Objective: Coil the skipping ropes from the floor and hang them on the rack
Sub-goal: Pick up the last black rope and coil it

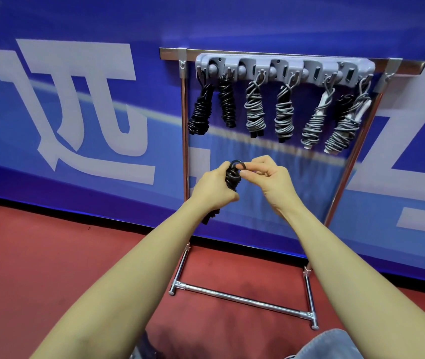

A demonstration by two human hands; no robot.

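Rope bundle, black (232, 177), held in mid-air below the rack (284, 68), long axis near upright, top loop toward 12 o'clock, tail hanging toward 7 o'clock. Left hand (212, 187) wraps its coils. Right hand (263, 174) pinches the top loop, fingers curled. Six coiled ropes hang on the rack's hooks.

Both bare forearms extended forward; left hand (212, 186) curled in tight grip, right hand (265, 174) pinching with thumb and forefinger.
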